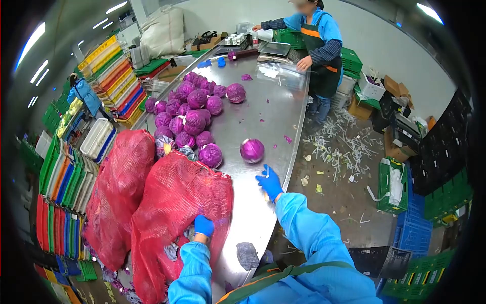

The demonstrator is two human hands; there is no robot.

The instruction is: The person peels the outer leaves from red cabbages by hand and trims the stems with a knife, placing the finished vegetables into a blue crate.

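My left hand [204,225], in a blue glove, is closed on the red mesh bag [177,195]; its fingertips are hidden. The bag lies slack on the metal table [276,114], with dull outer leaves showing near my hand. My right hand [270,182], also gloved in blue, is over the table's right edge with its fingers apart. A small pale thing shows beneath its palm, too little to name. Just beyond that hand sits a single red cabbage [252,151]. Past the bag's mouth lies a heap of red cabbages [195,121].
A second, full red mesh bag [121,192] stands at the left. Loose leaves [247,256] lie near me. A co-worker [319,45] stands at the far right by a scale [275,49]. Stacked crates [109,76] line the left; scraps [344,139] litter the floor.
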